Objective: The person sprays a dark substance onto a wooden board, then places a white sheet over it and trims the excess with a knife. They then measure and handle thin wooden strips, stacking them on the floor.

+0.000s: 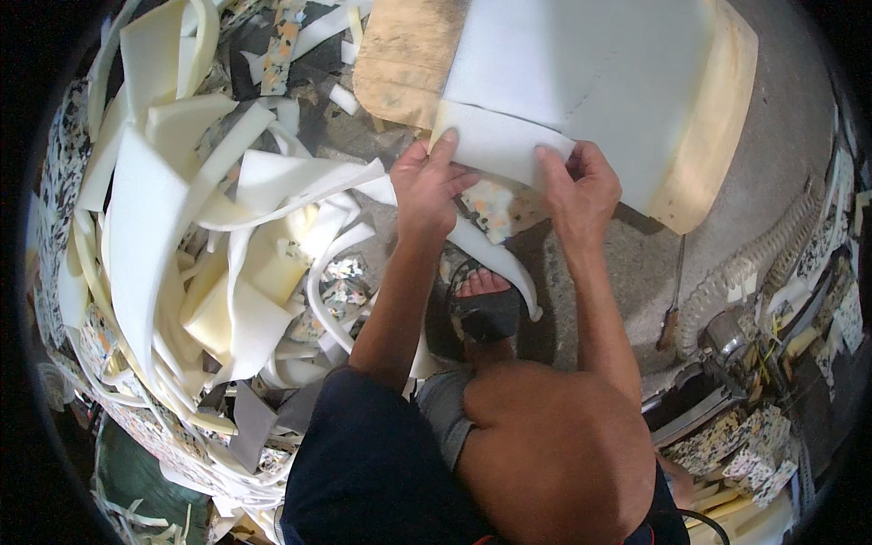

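1 heap of foam offcuts (150,218) lies left of 1 wooden board (404,54) bearing a pale sheet (513,54). At the sheet's near edge, a white foam piece (500,143) is pinched in the fingers of the left hand (425,186) and right hand (581,186). Judged: positioning partly done, release outstanding.

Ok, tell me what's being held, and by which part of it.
A flat white rectangular foam piece, by its two ends: the left hand at its left end, the right hand at its right.

No lettering, label, number or sign can be read anywhere here.
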`<action>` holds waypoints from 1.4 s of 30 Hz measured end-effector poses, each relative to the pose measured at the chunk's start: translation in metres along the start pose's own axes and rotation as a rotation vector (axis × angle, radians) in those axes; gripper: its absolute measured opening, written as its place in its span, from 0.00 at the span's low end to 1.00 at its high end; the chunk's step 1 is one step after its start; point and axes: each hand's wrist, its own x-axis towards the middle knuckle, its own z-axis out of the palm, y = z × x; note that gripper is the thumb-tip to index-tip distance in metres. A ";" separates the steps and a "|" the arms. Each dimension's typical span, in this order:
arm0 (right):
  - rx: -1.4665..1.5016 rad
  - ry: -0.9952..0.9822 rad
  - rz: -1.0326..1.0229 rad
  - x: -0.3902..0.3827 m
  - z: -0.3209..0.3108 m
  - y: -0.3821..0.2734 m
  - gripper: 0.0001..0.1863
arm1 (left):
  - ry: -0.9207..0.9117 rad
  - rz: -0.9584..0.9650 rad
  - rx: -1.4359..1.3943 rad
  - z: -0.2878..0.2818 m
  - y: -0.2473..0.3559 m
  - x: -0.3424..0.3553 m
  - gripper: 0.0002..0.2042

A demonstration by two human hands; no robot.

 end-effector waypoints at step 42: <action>0.022 0.058 0.047 -0.011 0.004 -0.015 0.20 | -0.374 1.045 1.640 0.004 0.002 -0.012 0.34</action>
